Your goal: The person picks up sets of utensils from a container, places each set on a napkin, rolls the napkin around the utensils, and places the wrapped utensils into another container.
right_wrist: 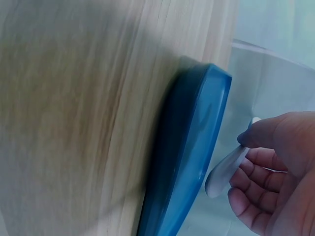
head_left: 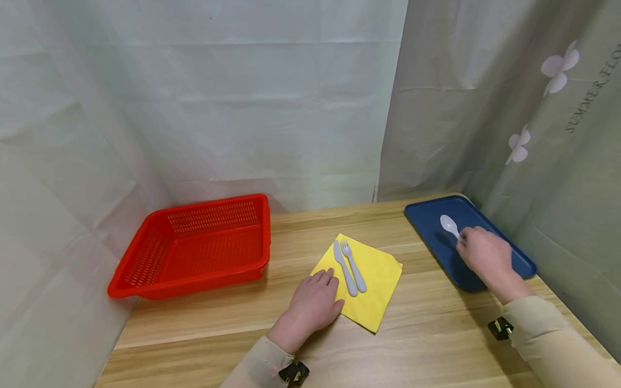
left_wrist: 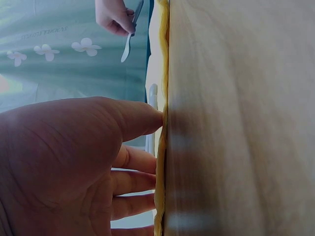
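Over the blue tray (head_left: 466,275), my right hand (head_left: 485,256) pinches a pale plastic spoon (head_left: 449,224) by its handle. In the right wrist view the spoon (right_wrist: 227,172) is held between thumb and fingers, above the tray (right_wrist: 197,132). My left hand (head_left: 315,303) rests with its fingertips on the left part of a yellow napkin (head_left: 375,280). On that napkin, a pale knife (head_left: 345,269) and a fork (head_left: 354,267) lie side by side, just right of the left fingers. In the left wrist view the thumb and fingers of the left hand (left_wrist: 74,152) touch the napkin edge (left_wrist: 162,128).
A red perforated basket (head_left: 194,277) stands at the left of the wooden table (head_left: 417,328). Pale curtains (head_left: 242,108) hang close behind the table and along both sides. The tray's right edge lies near the right curtain.
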Motion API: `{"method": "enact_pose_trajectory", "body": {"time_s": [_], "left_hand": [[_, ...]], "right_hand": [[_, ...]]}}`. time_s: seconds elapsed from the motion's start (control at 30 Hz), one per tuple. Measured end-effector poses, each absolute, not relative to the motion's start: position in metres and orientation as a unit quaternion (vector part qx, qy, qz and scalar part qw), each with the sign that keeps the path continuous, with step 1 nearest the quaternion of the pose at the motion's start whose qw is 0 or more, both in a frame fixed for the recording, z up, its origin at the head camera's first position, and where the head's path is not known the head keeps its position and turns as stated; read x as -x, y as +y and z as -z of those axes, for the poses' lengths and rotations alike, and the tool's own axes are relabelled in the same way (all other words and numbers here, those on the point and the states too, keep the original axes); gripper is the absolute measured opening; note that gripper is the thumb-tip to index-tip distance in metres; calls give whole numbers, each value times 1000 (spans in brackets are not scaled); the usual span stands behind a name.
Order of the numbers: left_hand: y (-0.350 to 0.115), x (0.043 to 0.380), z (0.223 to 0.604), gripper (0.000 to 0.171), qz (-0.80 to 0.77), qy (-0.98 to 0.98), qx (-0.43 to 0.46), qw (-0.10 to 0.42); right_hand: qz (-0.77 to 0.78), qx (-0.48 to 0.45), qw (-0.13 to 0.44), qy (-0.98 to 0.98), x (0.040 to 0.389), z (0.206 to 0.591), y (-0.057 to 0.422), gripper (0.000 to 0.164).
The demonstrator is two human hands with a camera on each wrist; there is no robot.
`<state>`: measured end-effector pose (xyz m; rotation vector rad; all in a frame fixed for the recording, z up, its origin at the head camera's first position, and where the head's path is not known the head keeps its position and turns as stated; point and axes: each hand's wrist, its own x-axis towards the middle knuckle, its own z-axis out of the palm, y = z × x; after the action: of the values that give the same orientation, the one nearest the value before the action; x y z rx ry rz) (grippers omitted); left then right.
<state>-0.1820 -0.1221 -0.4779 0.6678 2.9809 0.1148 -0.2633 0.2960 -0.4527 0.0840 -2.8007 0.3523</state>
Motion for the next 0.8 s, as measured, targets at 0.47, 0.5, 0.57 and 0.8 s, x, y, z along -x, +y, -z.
{"method": "enact_pose_trajectory", "body": {"time_s": [0.47,0.5,0.57,0.8], "left_hand": [[-123,182,480,57,-30,973,-229,22],[-123,181,481,57,-30,973,-230,22],[-123,182,481,57,-30,973,-229,23],[-123,182,479,57,-31,973,-228,27]], "right_hand": [[-125,-49,143,-981,258,447,274,18],[-125,-50,142,-981,258,447,273,18],[-123,-53,140,-981,257,446,270,18],[-124,-57,130,-982,255,446,260,20]]}}
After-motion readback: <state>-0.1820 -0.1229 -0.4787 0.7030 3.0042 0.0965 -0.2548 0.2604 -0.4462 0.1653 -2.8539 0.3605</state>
